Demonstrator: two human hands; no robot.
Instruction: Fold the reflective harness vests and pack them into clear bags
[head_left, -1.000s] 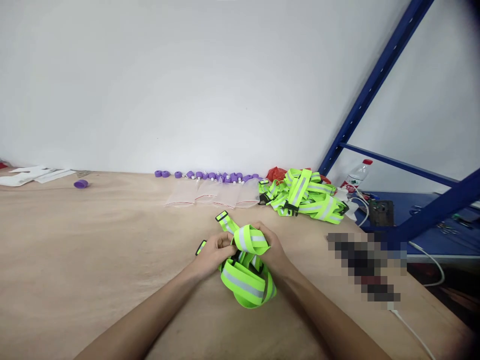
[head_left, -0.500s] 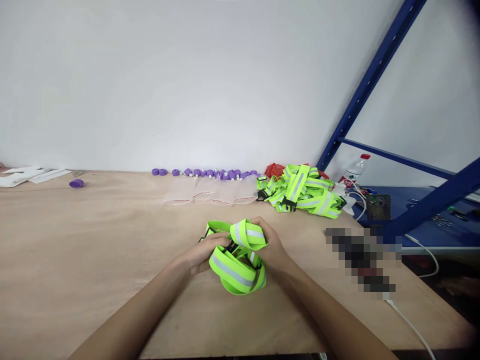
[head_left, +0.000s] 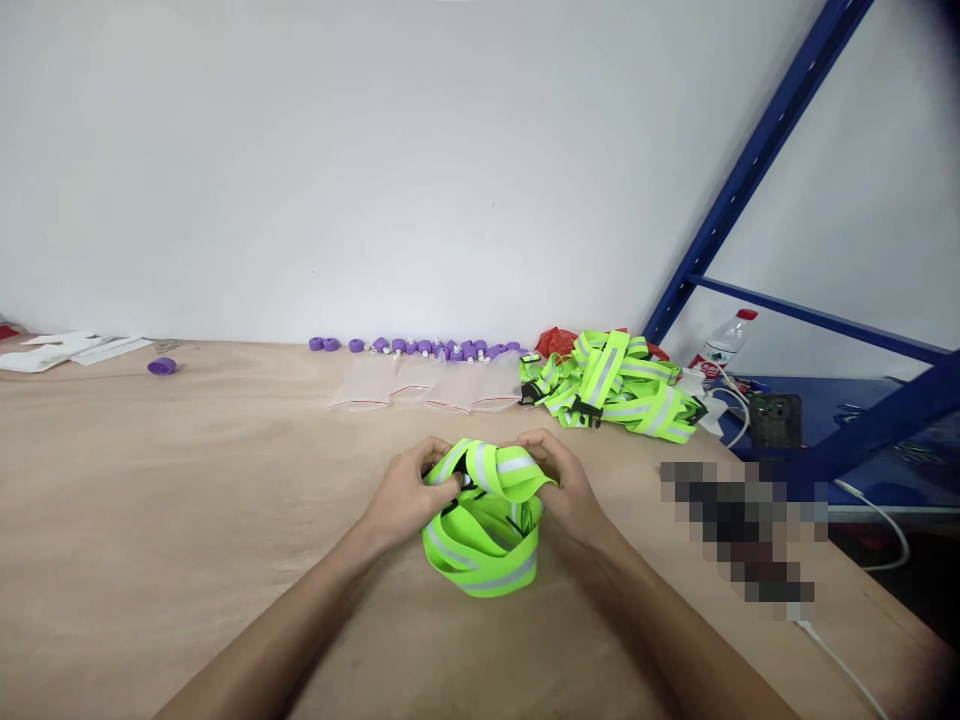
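Observation:
A neon-green reflective strap (head_left: 480,575) with silver stripes and black buckles is bunched in loops between my two hands, over the near middle of the table. My left hand (head_left: 405,500) grips its upper left side, thumb pressed near a black buckle (head_left: 459,480). On the upper right, my right hand (head_left: 574,490) is closed round the strap's folded band; some of its fingers are hidden behind the loops. The lower loops hang down towards the tabletop, and whether they touch it I cannot tell.
A heap of similar reflective straps (head_left: 622,385) lies at the back right, beside a bottle (head_left: 724,345) and blue rack (head_left: 750,170). Clear zip bags (head_left: 446,385) and several purple caps (head_left: 465,350) line the wall. White pieces (head_left: 67,350) lie far left; a white cable (head_left: 840,660) runs at right.
My left hand has shifted up along the strap and its thumb now presses near the buckle. The loops have opened wider and turned. The view has swung slightly left.

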